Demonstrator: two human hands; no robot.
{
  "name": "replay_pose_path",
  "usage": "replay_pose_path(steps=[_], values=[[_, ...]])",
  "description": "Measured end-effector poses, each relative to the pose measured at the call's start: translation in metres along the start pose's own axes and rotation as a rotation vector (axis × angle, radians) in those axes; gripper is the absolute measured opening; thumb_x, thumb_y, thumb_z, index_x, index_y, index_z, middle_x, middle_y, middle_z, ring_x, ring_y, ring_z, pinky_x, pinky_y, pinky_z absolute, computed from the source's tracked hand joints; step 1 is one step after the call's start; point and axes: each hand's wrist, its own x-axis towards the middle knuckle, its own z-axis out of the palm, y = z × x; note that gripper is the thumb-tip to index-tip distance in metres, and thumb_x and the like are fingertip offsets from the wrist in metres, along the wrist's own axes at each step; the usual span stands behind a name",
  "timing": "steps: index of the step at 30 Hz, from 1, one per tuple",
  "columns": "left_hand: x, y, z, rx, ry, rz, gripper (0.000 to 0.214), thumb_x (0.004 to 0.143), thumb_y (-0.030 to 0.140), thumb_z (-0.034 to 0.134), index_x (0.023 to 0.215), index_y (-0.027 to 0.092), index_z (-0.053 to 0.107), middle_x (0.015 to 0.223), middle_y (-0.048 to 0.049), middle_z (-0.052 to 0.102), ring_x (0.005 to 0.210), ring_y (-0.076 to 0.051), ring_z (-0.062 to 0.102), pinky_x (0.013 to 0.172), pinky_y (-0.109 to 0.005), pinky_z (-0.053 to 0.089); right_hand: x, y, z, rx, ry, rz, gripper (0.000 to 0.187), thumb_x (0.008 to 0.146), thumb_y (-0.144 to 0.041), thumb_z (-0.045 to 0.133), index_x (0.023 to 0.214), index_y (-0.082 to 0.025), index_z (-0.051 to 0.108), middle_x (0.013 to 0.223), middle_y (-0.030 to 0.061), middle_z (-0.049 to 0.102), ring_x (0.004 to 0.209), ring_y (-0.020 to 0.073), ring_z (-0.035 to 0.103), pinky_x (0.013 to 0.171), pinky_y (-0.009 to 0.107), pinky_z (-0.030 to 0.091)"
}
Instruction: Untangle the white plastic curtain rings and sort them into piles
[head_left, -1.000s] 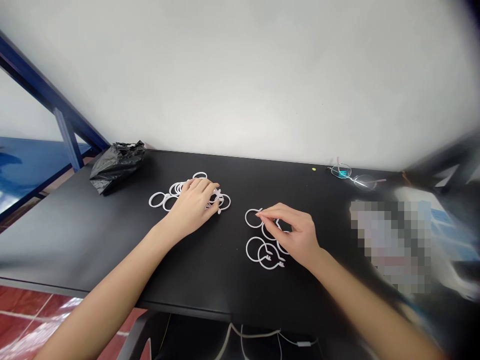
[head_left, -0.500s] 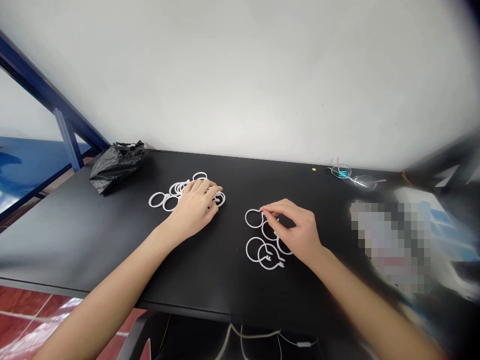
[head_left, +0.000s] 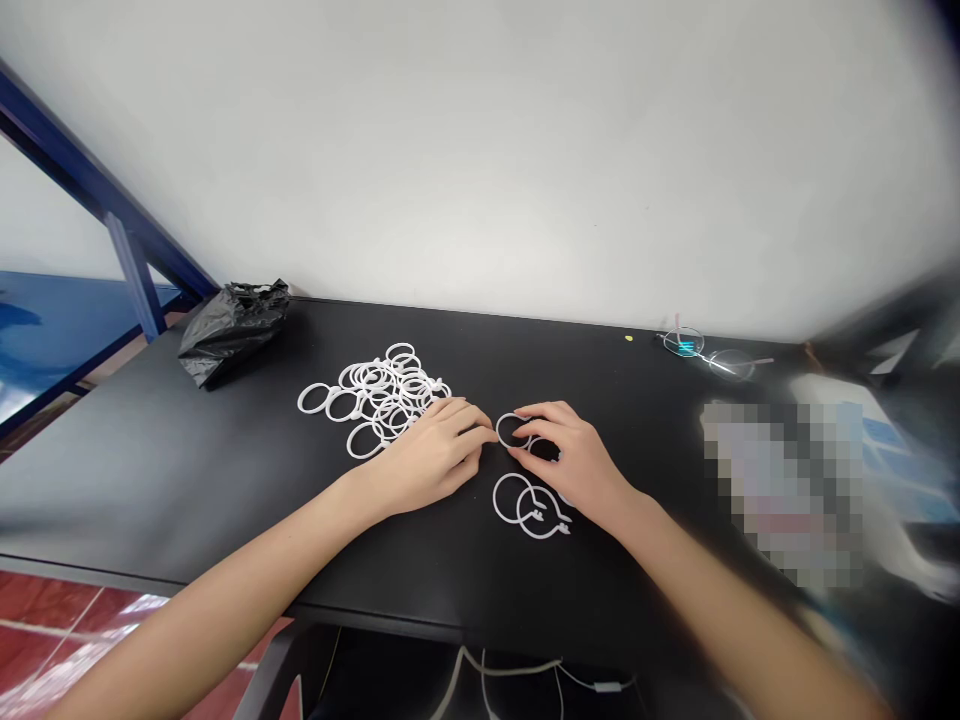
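Observation:
Both my hands meet over one white plastic ring [head_left: 510,428] in the middle of the black table [head_left: 187,470]. My left hand [head_left: 435,458] pinches its left side with curled fingers. My right hand [head_left: 574,462] pinches its right side. A heap of several white rings [head_left: 375,398] lies to the left of my left hand. A smaller group of white rings [head_left: 529,503] lies just in front of the held ring, below my right hand.
A crumpled black plastic bag [head_left: 232,328] sits at the table's far left. A pair of glasses [head_left: 705,352] lies at the far right by the white wall. A blurred patch [head_left: 780,480] covers the right side. Cables [head_left: 517,668] hang under the front edge.
My left hand left the heap of rings and moved right to the ring by my right hand. Both hands now pinch that ring. The heap shows uncovered.

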Motion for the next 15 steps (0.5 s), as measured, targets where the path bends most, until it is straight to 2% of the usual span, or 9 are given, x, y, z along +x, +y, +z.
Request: replay_pose_path(steps=[2,4,6,9,11,15], values=[[0.0,0.002,0.002,-0.055,0.03,-0.041,0.026,0.096,0.014,0.044,0.119,0.018,0.058,0.116,-0.0099,0.062,0.107,-0.023,0.056,0.097,-0.042,0.044,0.001,-0.002,-0.001,0.036,0.055,-0.035,0.007,0.081,-0.018,0.073,0.086,-0.021,0.069,0.104,0.007,0.071,0.098,0.0238,0.064,0.083,0.041,0.058],[0.0,0.004,0.003,-0.174,0.108,-0.146,0.033,0.097,0.022,0.048,0.13,0.018,0.05,0.119,-0.0113,0.061,0.108,-0.023,0.058,0.096,-0.041,0.047,0.003,-0.007,-0.003,0.082,0.121,-0.101,0.008,0.082,-0.018,0.072,0.089,-0.021,0.069,0.104,0.0076,0.071,0.099,0.0233,0.064,0.084,0.041,0.058],[0.0,0.007,0.003,-0.356,0.158,-0.274,0.042,0.098,0.03,0.049,0.137,0.018,0.043,0.11,-0.0093,0.065,0.098,-0.02,0.063,0.089,-0.037,0.052,0.004,-0.012,-0.004,0.121,0.167,-0.174,0.009,0.083,-0.018,0.071,0.09,-0.022,0.069,0.106,0.0083,0.071,0.099,0.023,0.064,0.084,0.04,0.058],[0.003,0.01,0.001,-0.63,0.121,-0.381,0.034,0.098,0.033,0.049,0.128,0.018,0.055,0.086,-0.0027,0.069,0.077,-0.015,0.066,0.075,-0.029,0.055,0.005,-0.018,-0.006,0.171,0.182,-0.248,0.012,0.083,-0.017,0.071,0.092,-0.023,0.069,0.108,0.0085,0.071,0.099,0.0224,0.065,0.082,0.04,0.059],[0.005,0.01,-0.001,-0.747,0.117,-0.402,0.029,0.097,0.034,0.05,0.117,0.017,0.063,0.079,-0.0023,0.068,0.072,-0.015,0.065,0.07,-0.027,0.054,0.005,-0.019,-0.008,0.204,0.171,-0.257,0.018,0.082,-0.017,0.072,0.098,-0.024,0.069,0.108,0.0086,0.071,0.098,0.0221,0.066,0.083,0.04,0.059],[0.006,0.006,-0.005,-0.764,0.216,-0.41,0.03,0.096,0.034,0.051,0.109,0.014,0.07,0.076,-0.0038,0.067,0.071,-0.015,0.063,0.067,-0.026,0.052,0.005,-0.018,-0.013,0.266,0.14,-0.19,0.031,0.082,-0.018,0.072,0.112,-0.024,0.067,0.109,0.0085,0.072,0.097,0.0217,0.068,0.084,0.039,0.059]])
